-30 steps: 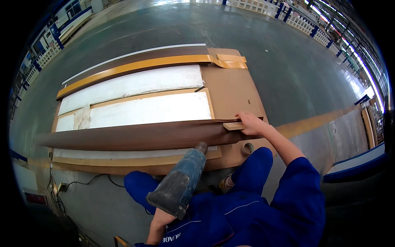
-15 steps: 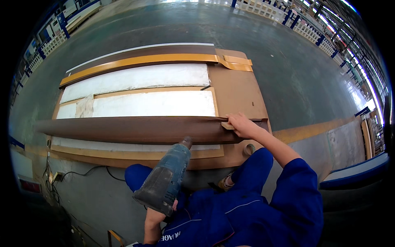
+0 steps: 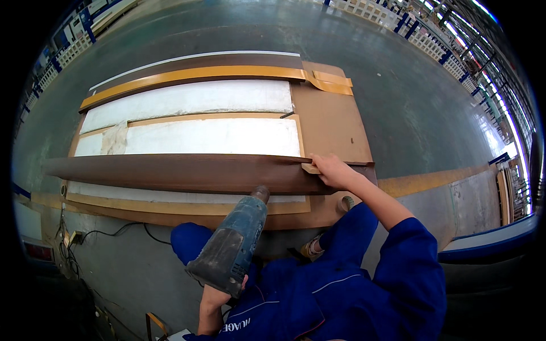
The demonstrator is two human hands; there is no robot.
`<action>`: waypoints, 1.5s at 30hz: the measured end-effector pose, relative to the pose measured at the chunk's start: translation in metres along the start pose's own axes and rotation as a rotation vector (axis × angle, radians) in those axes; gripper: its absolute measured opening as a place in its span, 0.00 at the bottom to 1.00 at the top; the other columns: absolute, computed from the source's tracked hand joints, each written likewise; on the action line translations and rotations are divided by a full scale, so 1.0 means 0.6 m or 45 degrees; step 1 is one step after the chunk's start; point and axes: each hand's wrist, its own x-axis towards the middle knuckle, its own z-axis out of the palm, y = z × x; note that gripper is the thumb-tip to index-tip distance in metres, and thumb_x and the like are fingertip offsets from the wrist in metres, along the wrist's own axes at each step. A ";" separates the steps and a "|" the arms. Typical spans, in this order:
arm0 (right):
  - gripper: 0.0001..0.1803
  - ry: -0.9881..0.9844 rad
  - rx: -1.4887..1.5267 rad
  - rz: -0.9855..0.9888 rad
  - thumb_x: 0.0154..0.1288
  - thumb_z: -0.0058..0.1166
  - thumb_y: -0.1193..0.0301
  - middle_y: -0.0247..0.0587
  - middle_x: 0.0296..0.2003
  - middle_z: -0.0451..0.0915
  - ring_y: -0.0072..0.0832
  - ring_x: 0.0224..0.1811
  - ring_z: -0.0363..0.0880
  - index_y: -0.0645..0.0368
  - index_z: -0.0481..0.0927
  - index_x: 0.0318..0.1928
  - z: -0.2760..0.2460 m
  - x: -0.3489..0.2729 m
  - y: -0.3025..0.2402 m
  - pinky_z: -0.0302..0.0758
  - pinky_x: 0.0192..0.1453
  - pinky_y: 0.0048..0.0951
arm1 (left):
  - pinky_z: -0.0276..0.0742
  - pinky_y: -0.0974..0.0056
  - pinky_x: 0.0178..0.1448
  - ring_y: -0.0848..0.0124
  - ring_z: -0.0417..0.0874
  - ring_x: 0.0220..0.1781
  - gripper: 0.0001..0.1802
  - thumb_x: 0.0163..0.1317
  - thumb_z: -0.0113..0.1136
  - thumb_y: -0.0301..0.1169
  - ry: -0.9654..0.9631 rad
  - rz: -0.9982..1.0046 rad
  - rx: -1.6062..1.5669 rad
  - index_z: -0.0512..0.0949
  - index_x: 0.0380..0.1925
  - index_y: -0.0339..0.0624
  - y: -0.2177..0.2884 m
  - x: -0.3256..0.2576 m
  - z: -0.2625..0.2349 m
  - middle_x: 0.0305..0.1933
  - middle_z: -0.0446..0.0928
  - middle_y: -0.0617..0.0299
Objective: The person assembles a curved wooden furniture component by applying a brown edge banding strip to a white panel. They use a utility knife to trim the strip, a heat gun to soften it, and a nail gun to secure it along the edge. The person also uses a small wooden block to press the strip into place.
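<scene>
The left hand [image 3: 219, 298], forearm rising from the lower edge, has its grip wrapped round a worn blue heat gun [image 3: 233, 244] whose nozzle points at the long dark brown strip [image 3: 182, 173] lying across the flat brown board [image 3: 333, 122]. The right hand [image 3: 333, 170], arm outstretched, presses fingers flat on the strip's right end.

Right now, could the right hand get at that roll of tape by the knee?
Probably yes. The right hand presses the brown strip just above the tape roll, which lies uncovered on the cardboard; only the forearm hangs over it.
</scene>
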 end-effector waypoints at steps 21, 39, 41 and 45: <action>0.37 -0.136 0.012 0.205 0.47 0.50 0.76 0.63 0.37 0.73 0.52 0.42 0.71 0.69 0.53 0.59 -0.011 0.018 0.013 0.69 0.48 0.41 | 0.70 0.68 0.25 0.72 0.72 0.24 0.14 0.50 0.60 0.18 -0.186 0.040 0.150 0.71 0.37 0.35 -0.014 0.027 0.004 0.27 0.72 0.58; 0.37 -0.344 -0.072 0.287 0.46 0.47 0.77 0.62 0.36 0.74 0.52 0.42 0.72 0.70 0.52 0.59 -0.025 -0.053 0.105 0.69 0.47 0.41 | 0.71 0.66 0.26 0.70 0.73 0.24 0.12 0.48 0.59 0.18 -0.136 -0.024 0.258 0.72 0.35 0.34 -0.016 0.015 0.020 0.28 0.72 0.58; 0.34 -0.213 -0.154 0.152 0.46 0.47 0.77 0.61 0.38 0.74 0.51 0.43 0.72 0.72 0.56 0.57 -0.015 -0.054 0.112 0.69 0.47 0.41 | 0.71 0.66 0.27 0.70 0.73 0.24 0.12 0.48 0.59 0.17 -0.144 -0.034 0.280 0.72 0.35 0.35 -0.019 0.015 0.021 0.28 0.72 0.58; 0.32 -0.212 -0.103 0.245 0.46 0.48 0.76 0.61 0.40 0.73 0.49 0.46 0.70 0.72 0.58 0.55 -0.019 -0.060 0.111 0.68 0.49 0.39 | 0.71 0.66 0.28 0.70 0.73 0.25 0.12 0.49 0.59 0.18 -0.205 -0.130 0.158 0.72 0.35 0.35 0.008 0.025 0.031 0.27 0.72 0.58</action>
